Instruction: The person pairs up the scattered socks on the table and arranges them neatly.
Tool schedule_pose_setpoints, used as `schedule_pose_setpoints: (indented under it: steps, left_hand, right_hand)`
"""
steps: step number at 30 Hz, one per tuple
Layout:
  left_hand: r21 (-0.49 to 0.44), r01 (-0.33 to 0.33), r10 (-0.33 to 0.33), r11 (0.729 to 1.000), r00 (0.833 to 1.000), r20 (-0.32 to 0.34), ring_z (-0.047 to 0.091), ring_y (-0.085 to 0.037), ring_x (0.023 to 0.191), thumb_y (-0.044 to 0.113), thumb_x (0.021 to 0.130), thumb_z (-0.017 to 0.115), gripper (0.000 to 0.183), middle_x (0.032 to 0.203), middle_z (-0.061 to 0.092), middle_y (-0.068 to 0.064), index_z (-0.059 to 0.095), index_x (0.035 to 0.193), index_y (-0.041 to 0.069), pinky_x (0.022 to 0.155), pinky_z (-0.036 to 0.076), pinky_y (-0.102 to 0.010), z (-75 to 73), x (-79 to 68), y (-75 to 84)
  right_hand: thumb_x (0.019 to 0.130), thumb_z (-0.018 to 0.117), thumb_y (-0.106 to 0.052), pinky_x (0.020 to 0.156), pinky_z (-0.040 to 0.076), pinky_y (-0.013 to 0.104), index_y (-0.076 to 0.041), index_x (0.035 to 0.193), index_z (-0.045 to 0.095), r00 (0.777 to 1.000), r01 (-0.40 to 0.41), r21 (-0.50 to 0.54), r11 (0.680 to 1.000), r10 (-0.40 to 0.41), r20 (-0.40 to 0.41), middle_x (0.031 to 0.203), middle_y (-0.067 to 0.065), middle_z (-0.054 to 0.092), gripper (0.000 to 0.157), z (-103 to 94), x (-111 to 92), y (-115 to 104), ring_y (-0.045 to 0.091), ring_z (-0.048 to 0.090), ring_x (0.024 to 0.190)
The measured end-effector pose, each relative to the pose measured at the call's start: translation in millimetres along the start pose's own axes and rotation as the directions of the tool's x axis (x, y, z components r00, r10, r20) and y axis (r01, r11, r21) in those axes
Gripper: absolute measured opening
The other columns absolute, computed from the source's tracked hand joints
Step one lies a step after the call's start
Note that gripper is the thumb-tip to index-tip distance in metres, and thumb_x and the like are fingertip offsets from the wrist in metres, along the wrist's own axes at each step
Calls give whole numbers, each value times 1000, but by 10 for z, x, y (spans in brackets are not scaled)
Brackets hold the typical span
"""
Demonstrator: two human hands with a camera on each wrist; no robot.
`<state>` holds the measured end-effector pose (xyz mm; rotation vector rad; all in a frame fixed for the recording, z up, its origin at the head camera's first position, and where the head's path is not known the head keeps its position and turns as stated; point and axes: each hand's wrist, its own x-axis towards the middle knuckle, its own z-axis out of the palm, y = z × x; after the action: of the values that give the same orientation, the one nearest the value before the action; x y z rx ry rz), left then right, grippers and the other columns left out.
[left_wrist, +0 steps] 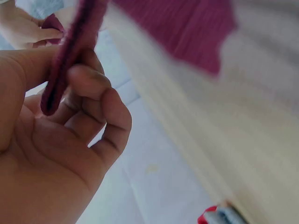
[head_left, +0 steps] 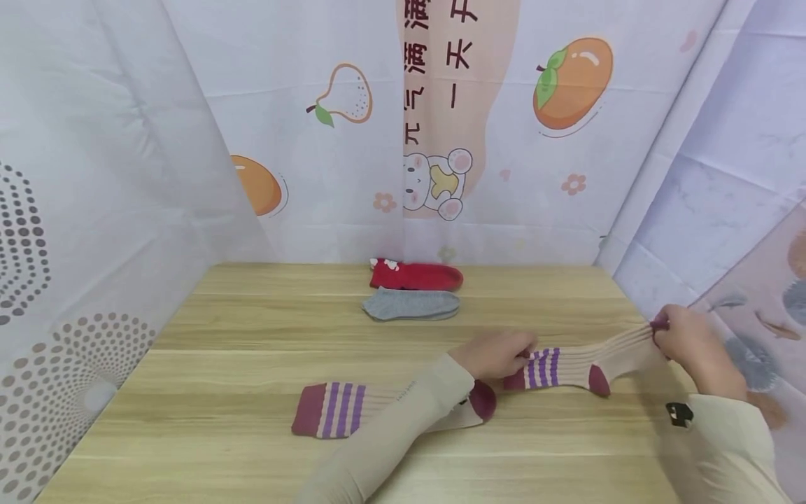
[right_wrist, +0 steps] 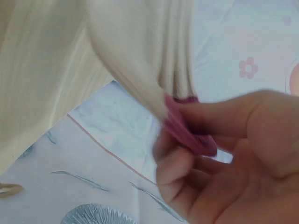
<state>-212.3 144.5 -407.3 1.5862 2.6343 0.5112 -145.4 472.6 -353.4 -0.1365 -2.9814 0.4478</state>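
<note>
Stretched between both hands is a cream sock (head_left: 576,364) with purple stripes, a maroon heel, cuff and toe. My left hand (head_left: 497,355) pinches its maroon cuff between thumb and fingers, and the folded cuff edge (left_wrist: 60,79) shows close up in the left wrist view. At the other end my right hand (head_left: 695,350) pinches the maroon toe (right_wrist: 187,128), raised above the table at its right edge. A matching striped sock (head_left: 340,409) lies flat in front, partly hidden under my left forearm, its maroon toe pointing right.
Near the back of the wooden table (head_left: 220,336) lie a red sock (head_left: 418,276) and a grey sock (head_left: 412,305), side by side. Printed curtains (head_left: 302,175) hang behind and along both sides of the table.
</note>
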Motion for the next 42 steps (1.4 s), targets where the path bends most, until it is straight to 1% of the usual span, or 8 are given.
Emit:
schedule_pose_setpoints:
  steps: [5, 10, 14, 19, 25, 32, 37, 42]
  left_hand:
    - [-140, 62, -60, 988, 998, 22, 51, -3, 77, 16, 100, 60, 9, 89, 56, 7, 52, 100, 17, 66, 41, -12, -154, -43, -109]
    - [-254, 92, -91, 963, 996, 17, 59, -5, 85, 16, 99, 63, 10, 100, 65, 1, 58, 106, 12, 70, 46, -13, -388, -105, -250]
    - [-350, 139, -148, 927, 989, 0, 61, -6, 94, 18, 97, 65, 12, 104, 67, 2, 62, 109, 14, 75, 50, -16, -652, -205, -391]
    - [-315, 174, -194, 933, 980, -34, 61, -7, 92, 21, 95, 69, 13, 99, 69, 7, 69, 107, 15, 78, 51, -18, -1002, -390, -543]
    - [-292, 191, -217, 937, 974, -59, 59, -10, 86, 23, 95, 69, 8, 90, 67, 9, 70, 100, 17, 80, 50, -23, -1324, -733, -628]
    - [-271, 253, -265, 929, 964, -7, 57, -10, 71, 25, 94, 71, 6, 79, 66, 9, 71, 96, 19, 68, 51, -24, -1395, -1037, -663]
    - [-249, 230, -244, 941, 969, -25, 54, -10, 66, 21, 94, 71, 5, 74, 62, 6, 70, 94, 16, 64, 50, -25, -1420, -1286, -707]
    - [-256, 217, -228, 942, 974, -11, 53, -10, 66, 18, 94, 71, 4, 73, 60, 7, 69, 90, 17, 65, 50, -26, -1401, -1519, -814]
  right_hand:
    - [83, 58, -1, 70, 39, 63, 12, 93, 59, 982, -18, -20, 1000, 14, -187, 87, 35, 60, 17, -18, 0, -60, 57, 53, 83]
    - [90, 56, -4, 67, 40, 61, 9, 97, 61, 964, -46, 14, 999, 48, -263, 92, 35, 62, 16, -20, -1, -138, 55, 54, 85]
    - [89, 60, -4, 68, 40, 61, 6, 96, 64, 950, 3, 32, 999, 7, -312, 94, 33, 65, 13, -37, 14, -225, 54, 57, 85]
    - [88, 64, -1, 73, 39, 62, 4, 94, 67, 937, 100, 37, 994, -82, -339, 92, 31, 68, 8, -52, 50, -416, 50, 60, 84]
    - [86, 66, 2, 70, 41, 57, 1, 93, 68, 929, 180, 36, 983, -157, -336, 87, 26, 69, 7, -44, 27, -647, 40, 61, 79]
    - [84, 68, 6, 70, 42, 47, -2, 88, 68, 904, 273, 29, 962, -246, -351, 81, 18, 68, 9, -23, -7, -855, 28, 59, 75]
    - [80, 72, 8, 65, 42, 33, -4, 85, 69, 876, 350, -1, 937, -328, -353, 73, 6, 66, 13, -3, -31, -980, 13, 54, 67]
    - [79, 71, 10, 58, 45, 33, -3, 86, 68, 861, 421, -25, 907, -408, -304, 72, 1, 63, 15, 5, -71, -1147, 12, 53, 65]
